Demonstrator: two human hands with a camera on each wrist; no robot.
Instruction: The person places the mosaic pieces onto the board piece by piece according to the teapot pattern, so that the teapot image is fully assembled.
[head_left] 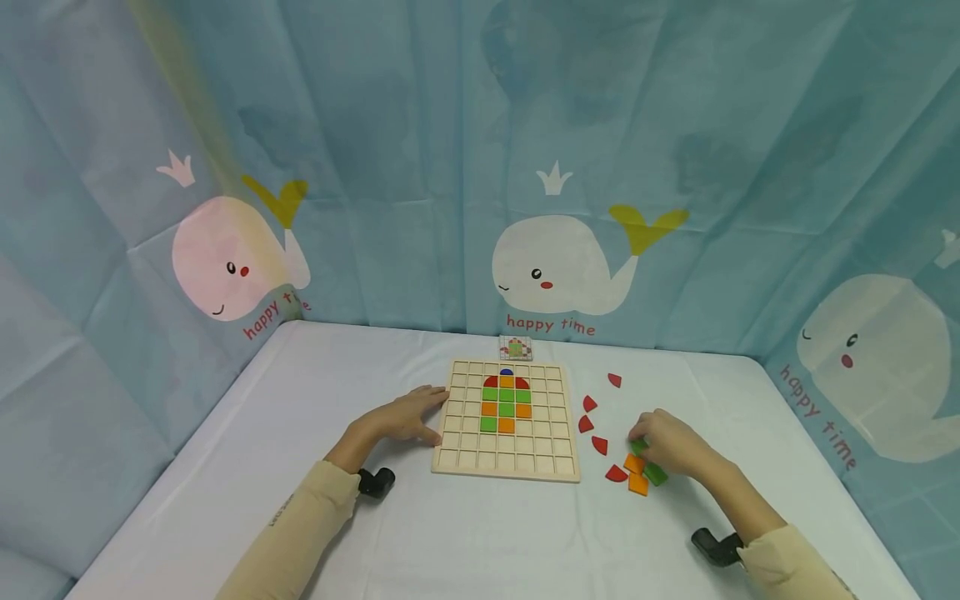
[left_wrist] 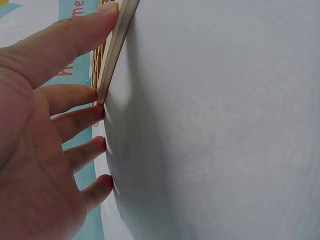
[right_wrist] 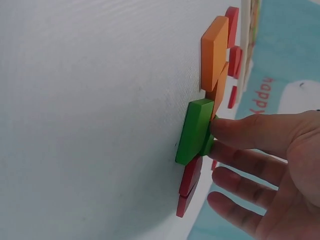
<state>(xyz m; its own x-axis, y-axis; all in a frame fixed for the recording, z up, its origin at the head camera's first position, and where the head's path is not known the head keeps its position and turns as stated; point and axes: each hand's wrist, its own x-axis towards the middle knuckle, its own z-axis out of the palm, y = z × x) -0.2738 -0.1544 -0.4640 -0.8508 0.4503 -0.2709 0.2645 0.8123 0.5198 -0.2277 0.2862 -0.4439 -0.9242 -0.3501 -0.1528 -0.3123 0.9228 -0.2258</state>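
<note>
A wooden grid board (head_left: pixel 465 458) lies on the table with colored tiles set in its squares: green, orange and red pieces and a blue half-round at the top. My left hand (head_left: pixel 408 414) rests at its left edge. In the left wrist view, the thumb (left_wrist: pixel 75 37) touches the board's side (left_wrist: pixel 117 47) and the fingers are spread. At the right, my right hand (head_left: pixel 671 442) reaches into a loose pile and pinches a green square tile (right_wrist: pixel 207 143) between thumb and index finger. Another green tile (right_wrist: pixel 194 131) lies in front of it, beside orange tiles (right_wrist: pixel 214 52).
Several red quarter-round pieces (head_left: pixel 599 446) are scattered between the board and the right hand. A small pattern card (head_left: pixel 516 348) lies behind the board. A blue curtain (head_left: pixel 420 250) with whale prints hangs along the table's back and sides.
</note>
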